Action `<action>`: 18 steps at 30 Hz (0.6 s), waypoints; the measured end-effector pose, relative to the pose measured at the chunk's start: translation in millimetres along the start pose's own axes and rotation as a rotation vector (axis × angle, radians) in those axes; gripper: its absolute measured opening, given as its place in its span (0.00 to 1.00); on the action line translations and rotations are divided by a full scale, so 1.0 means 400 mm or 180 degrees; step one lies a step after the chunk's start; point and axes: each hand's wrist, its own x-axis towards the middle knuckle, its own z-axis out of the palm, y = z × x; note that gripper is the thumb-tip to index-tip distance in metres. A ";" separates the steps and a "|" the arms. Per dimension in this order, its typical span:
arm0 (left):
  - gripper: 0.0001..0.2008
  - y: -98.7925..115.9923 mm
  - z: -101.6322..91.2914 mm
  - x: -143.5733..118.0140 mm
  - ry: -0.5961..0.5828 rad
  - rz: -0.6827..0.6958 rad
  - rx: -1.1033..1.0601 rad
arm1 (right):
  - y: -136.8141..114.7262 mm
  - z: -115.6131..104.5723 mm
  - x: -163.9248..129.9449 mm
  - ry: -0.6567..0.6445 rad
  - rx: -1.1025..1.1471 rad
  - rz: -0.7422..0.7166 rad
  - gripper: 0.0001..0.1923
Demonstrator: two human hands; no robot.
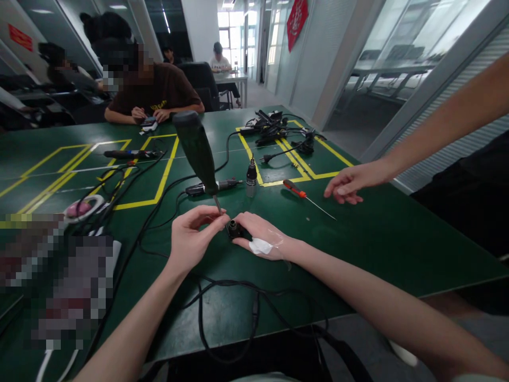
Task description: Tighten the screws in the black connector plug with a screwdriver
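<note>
My left hand [195, 233] pinches the thin metal shaft of a large dark-handled screwdriver [195, 151]. The handle points up and leans left, and its tip is hidden behind my fingers. Close beside it, my right hand [258, 233] is closed around a small black part with a round metal-rimmed opening [233, 228] on top. White tissue [261, 245] is held to the back of that hand by clear tape. Just beyond lie a black electric screwdriver [212, 187] and an upright small bottle with a dark tapered top [251, 178].
An orange-and-black screwdriver [295, 188] lies to the right, near another person's hand [353, 183]. Black adapters and cables [270, 127] are piled at the back. Cords [238, 284] loop along the table's front edge. Across the green table sits a co-worker [159, 90].
</note>
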 end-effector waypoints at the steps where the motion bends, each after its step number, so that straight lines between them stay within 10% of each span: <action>1: 0.07 0.002 -0.001 -0.001 -0.0035 0.0007 0.0015 | -0.002 -0.001 0.000 -0.0006 0.0007 0.0006 0.13; 18: 0.09 0.010 -0.002 -0.001 -0.0139 -0.0077 0.0222 | 0.001 -0.007 -0.002 0.0021 0.0067 -0.0044 0.13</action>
